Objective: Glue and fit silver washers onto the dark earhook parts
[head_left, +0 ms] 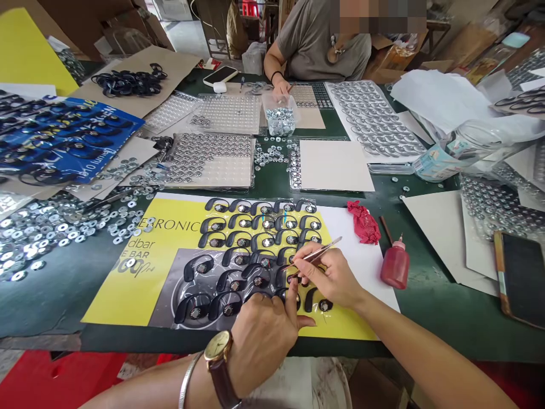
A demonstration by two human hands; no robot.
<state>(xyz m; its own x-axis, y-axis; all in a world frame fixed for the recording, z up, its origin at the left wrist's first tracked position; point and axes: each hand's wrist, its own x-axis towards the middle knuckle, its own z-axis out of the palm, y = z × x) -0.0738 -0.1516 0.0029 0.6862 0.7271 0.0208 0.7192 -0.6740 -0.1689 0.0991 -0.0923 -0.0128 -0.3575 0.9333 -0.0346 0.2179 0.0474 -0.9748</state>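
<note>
My right hand [338,278] grips slim metal tweezers [326,247] like a pen, tips pointing down-left at a black ear-hook earphone part [281,277]. Beside those tips, my left hand [264,341] rests palm down; its index finger reaches to the same part. The left thumb is stretched out sideways, while the other fingers bend over neighbouring parts and hide some. Rows of similar black ear-hook parts [202,264], each with a round metallic disc, lie on clear plastic over a yellow and grey printed sheet [114,289].
Loose metal washers [63,233] spread across the left. A red squeeze bottle [395,264], crumpled red cloth [363,222] and phone [522,278] lie right. Beyond are disc-filled trays [191,156] and a white card [334,165]. Opposite, a co-worker's hand [281,88] reaches into a plastic tub [281,116].
</note>
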